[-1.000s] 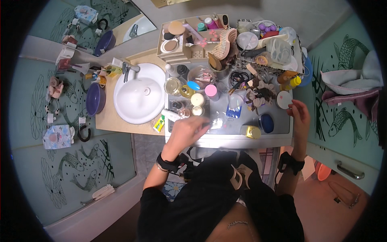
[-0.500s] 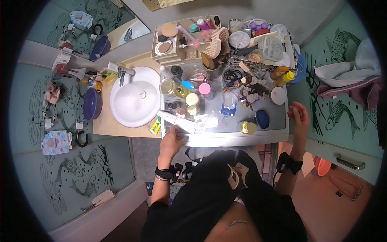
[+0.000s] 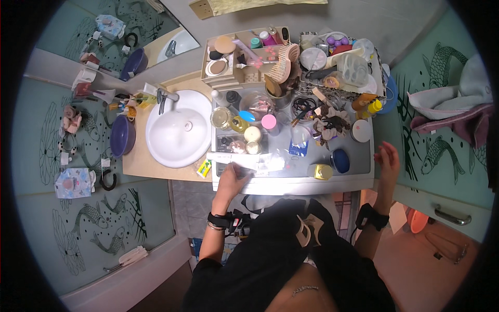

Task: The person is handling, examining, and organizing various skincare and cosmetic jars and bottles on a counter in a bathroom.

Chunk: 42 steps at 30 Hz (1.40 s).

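A long white squeeze tube (image 3: 235,157) lies nearly level along the front left of the grey top, beside a clear plastic packet (image 3: 273,161). My left hand (image 3: 232,182) grips the tube from its near side, the fingertips partly hidden by it and the thumb pointing right. Past the right edge of the top hangs my right hand (image 3: 387,160), fingers loosely bent and apart, with nothing in it. Nearest to that hand are a dark blue round jar (image 3: 340,160), a yellow-capped jar (image 3: 320,171) and a white round lid (image 3: 361,131).
To the left is a white sink (image 3: 171,148), with a purple basin (image 3: 122,136) beyond it. A small yellow-green packet (image 3: 204,168) lies at its near side. Bottles, hair ties and a pink-lidded jar (image 3: 269,122) crowd the middle. Behind stand a cream organizer (image 3: 221,82) and a filled basket (image 3: 382,86).
The white tube has swung from a slant to nearly level, with my left hand moving slightly right alongside it. My right hand stays beside the top. The whole view has shifted a little.
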### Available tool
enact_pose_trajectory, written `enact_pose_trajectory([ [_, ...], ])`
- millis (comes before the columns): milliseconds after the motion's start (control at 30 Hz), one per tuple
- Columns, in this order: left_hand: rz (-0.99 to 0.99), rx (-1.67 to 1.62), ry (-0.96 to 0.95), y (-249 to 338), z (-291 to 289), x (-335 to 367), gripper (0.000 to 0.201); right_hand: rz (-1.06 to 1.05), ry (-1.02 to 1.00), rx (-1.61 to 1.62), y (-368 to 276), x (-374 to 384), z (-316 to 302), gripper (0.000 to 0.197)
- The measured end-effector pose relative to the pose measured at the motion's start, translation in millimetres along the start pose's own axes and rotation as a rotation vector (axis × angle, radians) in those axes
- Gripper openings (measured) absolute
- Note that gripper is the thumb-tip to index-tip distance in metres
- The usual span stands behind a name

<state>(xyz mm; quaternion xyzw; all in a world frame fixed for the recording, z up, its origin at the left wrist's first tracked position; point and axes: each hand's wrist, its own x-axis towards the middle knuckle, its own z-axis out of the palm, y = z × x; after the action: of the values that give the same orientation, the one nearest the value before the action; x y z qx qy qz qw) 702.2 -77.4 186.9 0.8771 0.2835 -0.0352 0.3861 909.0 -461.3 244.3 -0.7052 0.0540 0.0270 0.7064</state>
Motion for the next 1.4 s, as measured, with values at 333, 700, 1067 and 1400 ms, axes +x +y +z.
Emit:
enact_pose_trajectory([
  [333,-0.048,-0.077,-0.014,-7,0,1,0.046,0.017,-0.026,-0.006,5,4,11,0.021],
  [700,-0.097,0.022,-0.087,2,-8,2,0.042,0.019,-0.003,-0.004,10,-1,0,0.022],
  [1067,-0.081,-0.034,-0.043,-6,-2,4,0.041,0.154,-0.157,-0.244,91,-11,-11,0.018],
  [1400,-0.061,-0.031,-0.138,-16,-2,9,0.044,0.221,-0.296,-0.239,120,-3,-14,0.016],
])
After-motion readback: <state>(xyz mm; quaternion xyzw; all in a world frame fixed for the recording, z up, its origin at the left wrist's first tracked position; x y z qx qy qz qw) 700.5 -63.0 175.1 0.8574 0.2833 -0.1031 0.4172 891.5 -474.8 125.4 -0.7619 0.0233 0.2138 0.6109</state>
